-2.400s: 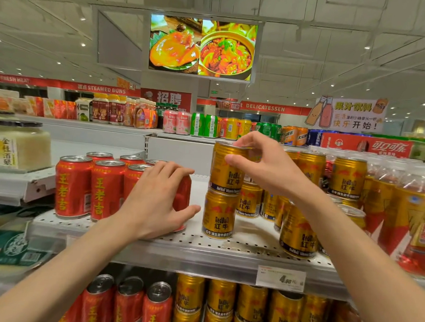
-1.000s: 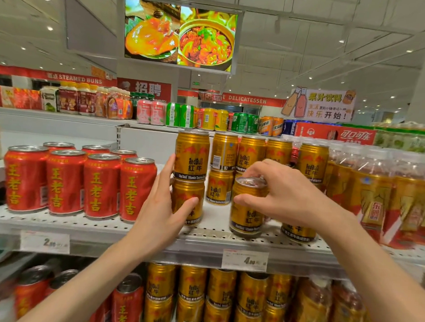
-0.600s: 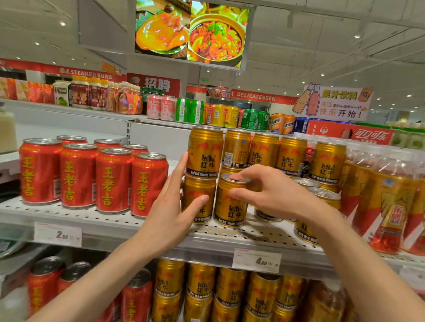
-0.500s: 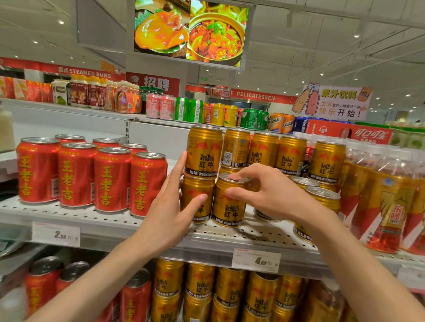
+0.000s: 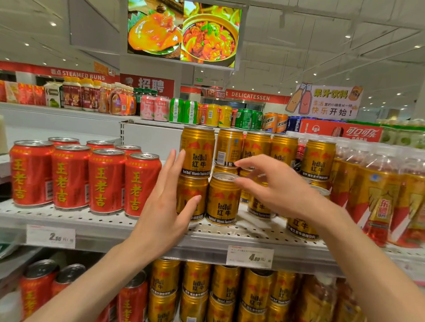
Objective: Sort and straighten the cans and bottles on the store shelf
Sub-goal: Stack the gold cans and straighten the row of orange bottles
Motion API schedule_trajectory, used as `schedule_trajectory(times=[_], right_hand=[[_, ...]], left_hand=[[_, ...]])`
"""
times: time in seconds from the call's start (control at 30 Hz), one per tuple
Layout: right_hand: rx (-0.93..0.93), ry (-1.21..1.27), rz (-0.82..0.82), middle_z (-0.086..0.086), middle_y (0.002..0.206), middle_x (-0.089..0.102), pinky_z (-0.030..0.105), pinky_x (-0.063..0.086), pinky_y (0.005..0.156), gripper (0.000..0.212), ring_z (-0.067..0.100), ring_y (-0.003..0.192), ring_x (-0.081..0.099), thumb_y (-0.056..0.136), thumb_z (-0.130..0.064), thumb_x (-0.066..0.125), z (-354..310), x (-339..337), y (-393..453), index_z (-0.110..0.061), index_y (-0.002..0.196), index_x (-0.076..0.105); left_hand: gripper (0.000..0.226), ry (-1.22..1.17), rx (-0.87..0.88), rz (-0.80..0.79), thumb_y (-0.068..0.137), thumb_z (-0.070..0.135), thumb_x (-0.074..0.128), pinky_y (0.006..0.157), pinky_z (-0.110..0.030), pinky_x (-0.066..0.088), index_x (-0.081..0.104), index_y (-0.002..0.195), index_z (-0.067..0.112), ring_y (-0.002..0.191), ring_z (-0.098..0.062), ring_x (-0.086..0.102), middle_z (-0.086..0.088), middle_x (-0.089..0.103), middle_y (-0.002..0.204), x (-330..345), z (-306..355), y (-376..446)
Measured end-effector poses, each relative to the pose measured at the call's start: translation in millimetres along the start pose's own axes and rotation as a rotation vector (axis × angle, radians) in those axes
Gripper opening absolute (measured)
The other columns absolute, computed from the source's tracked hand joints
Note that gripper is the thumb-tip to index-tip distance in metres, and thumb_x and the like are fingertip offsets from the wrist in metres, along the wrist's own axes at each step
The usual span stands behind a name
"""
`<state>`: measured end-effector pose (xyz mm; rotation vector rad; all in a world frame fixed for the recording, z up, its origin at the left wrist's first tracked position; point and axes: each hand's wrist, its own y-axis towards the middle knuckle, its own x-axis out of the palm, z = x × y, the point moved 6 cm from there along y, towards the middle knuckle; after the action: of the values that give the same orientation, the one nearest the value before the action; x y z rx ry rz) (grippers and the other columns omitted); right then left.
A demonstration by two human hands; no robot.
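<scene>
Red cans (image 5: 83,178) stand tidy at the shelf's (image 5: 103,225) left. The left hand (image 5: 165,202), fingers spread, steadies the gold stack (image 5: 195,174); the right hand (image 5: 274,189), fingers loosely spread, holds nothing above the front gold can (image 5: 222,198). Next, probably squaring the rear cans.

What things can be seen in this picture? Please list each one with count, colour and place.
red cans: eight seen, red, upper shelf left
gold cans: many, gold, upper shelf centre, some stacked in two layers
bottles: several, orange-gold drink, upper shelf right
lower cans: many, red and gold, lower shelf
price tags: two, white, shelf edge
shelf: one, white, perforated
screen: one, food pictures, overhead
far drinks: many, mixed colours, back shelf
left hand: one, open, beside the gold stack
right hand: one, open, fingertips at front gold can's rim
</scene>
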<state>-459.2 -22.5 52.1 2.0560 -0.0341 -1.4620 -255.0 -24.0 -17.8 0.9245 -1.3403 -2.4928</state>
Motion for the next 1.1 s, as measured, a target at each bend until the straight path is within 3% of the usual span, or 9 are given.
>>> schedule_trajectory(times=[0.07,0.13,0.2,0.3,0.4,0.6,0.83,0.97,1.1], right_hand=[[0.025,-0.084,0.049,-0.007,0.133,0.060,0.033,0.052,0.101,0.043,0.010,0.117,0.058,0.097,-0.046,0.055,12.2,-18.3,-4.7,-0.025,0.135,0.059],[0.070,-0.191,0.075,-0.008,0.129,0.062,0.029,0.049,0.100,0.037,0.011,0.118,0.057,0.099,-0.044,0.056,26.1,-33.4,-9.9,-0.025,0.129,0.063],[0.109,-0.286,0.054,-0.007,0.126,0.062,0.030,0.048,0.097,0.035,0.013,0.117,0.057,0.099,-0.046,0.056,36.5,-39.5,-12.6,-0.026,0.127,0.065],[0.122,-0.382,-0.034,-0.005,0.123,0.063,0.032,0.051,0.094,0.034,0.016,0.114,0.059,0.098,-0.048,0.057,42.8,-32.1,-8.8,-0.025,0.122,0.066],[0.131,-0.395,-0.102,-0.002,0.114,0.063,0.032,0.053,0.085,0.029,0.018,0.103,0.060,0.095,-0.051,0.060,44.9,-22.3,-1.8,-0.025,0.109,0.061],[0.142,-0.249,-0.162,-0.006,0.106,0.062,0.029,0.050,0.074,0.023,0.016,0.097,0.059,0.095,-0.048,0.063,51.6,-15.9,6.6,-0.026,0.097,0.054],[0.085,0.001,-0.145,-0.005,0.117,0.072,0.041,0.058,0.090,0.019,0.012,0.107,0.066,0.088,-0.049,0.070,47.5,-24.3,0.9,-0.032,0.082,0.063],[0.033,0.068,-0.140,-0.006,0.117,0.073,0.039,0.057,0.094,0.018,0.010,0.109,0.067,0.088,-0.047,0.071,37.6,-24.4,-5.4,-0.030,0.083,0.065],[0.021,0.107,-0.110,-0.006,0.120,0.072,0.043,0.055,0.100,0.016,0.010,0.114,0.066,0.088,-0.044,0.072,38.0,-22.2,-7.2,-0.030,0.084,0.065]], left_hand=[[0.078,0.088,0.099,0.070,0.092,0.024,0.068,0.116,-0.007,0.014,0.024,0.157,0.025,0.151,-0.007,0.019,-0.001,0.021,0.165,-8.8,10.7,0.7],[0.063,0.172,0.224,0.121,0.089,0.022,0.070,0.110,-0.018,0.038,0.044,0.147,0.016,0.133,-0.015,0.045,-0.007,0.042,0.149,-13.7,24.6,3.2],[0.051,0.220,0.306,0.069,0.089,0.025,0.069,0.079,-0.030,0.059,0.054,0.137,0.015,0.098,-0.011,0.059,-0.003,0.052,0.135,-8.9,39.3,8.7],[0.044,0.314,0.329,-0.072,0.090,0.034,0.069,0.054,-0.033,0.057,0.058,0.132,0.023,0.065,-0.005,0.052,0.007,0.055,0.131,10.1,50.6,18.8],[0.044,0.348,0.279,-0.150,0.092,0.043,0.065,0.064,-0.036,0.060,0.057,0.134,0.031,0.076,-0.012,0.067,0.015,0.055,0.135,23.3,50.6,26.9],[0.040,0.251,0.223,-0.164,0.092,0.041,0.067,0.078,-0.042,0.061,0.060,0.130,0.034,0.100,-0.014,0.070,0.016,0.065,0.126,26.3,43.3,30.4],[0.038,0.209,0.186,-0.164,0.091,0.039,0.069,0.085,-0.043,0.059,0.062,0.128,0.030,0.106,-0.015,0.068,0.013,0.067,0.122,27.0,41.5,31.7],[0.038,0.200,0.181,-0.164,0.091,0.038,0.069,0.080,-0.034,0.058,0.063,0.127,0.029,0.081,0.001,0.058,0.014,0.067,0.120,26.9,40.3,32.4],[0.037,0.194,0.197,-0.160,0.091,0.037,0.069,0.070,-0.018,0.043,0.064,0.126,0.028,0.062,0.013,0.042,0.015,0.067,0.118,28.9,40.4,31.3]])
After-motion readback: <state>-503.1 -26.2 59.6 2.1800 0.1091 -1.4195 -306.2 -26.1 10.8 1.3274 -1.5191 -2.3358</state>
